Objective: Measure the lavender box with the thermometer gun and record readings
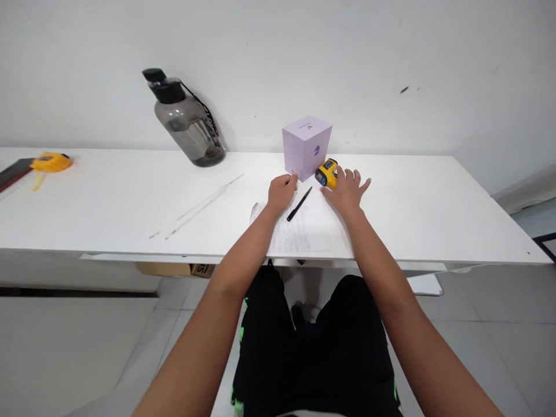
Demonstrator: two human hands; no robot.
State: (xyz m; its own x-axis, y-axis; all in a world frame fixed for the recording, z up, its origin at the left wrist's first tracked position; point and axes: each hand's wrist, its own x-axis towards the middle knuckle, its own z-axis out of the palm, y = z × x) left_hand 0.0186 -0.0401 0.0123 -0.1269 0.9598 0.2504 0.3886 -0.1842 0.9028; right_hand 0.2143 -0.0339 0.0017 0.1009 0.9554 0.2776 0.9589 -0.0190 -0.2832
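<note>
My left hand [281,192] is closed in a fist at the upper left of a written sheet of paper [297,234]. Its thumb side is against or very near the lower front of a lilac box [295,150]; whatever the curled fingers may hold is hidden. A black pen [299,204] lies slanted on the paper between my hands. My right hand [346,190] has its fingers spread beside a yellow and black handheld device [325,174] with a small display. The fingers overlap the device's right side; I cannot tell how firmly they touch it.
A grey water bottle [186,124] with a black lid stands left of the box near the wall. Farther left are a yellow tape measure [52,162] and a dark tool [15,174]. The white table's [412,208] front edge runs under my forearms.
</note>
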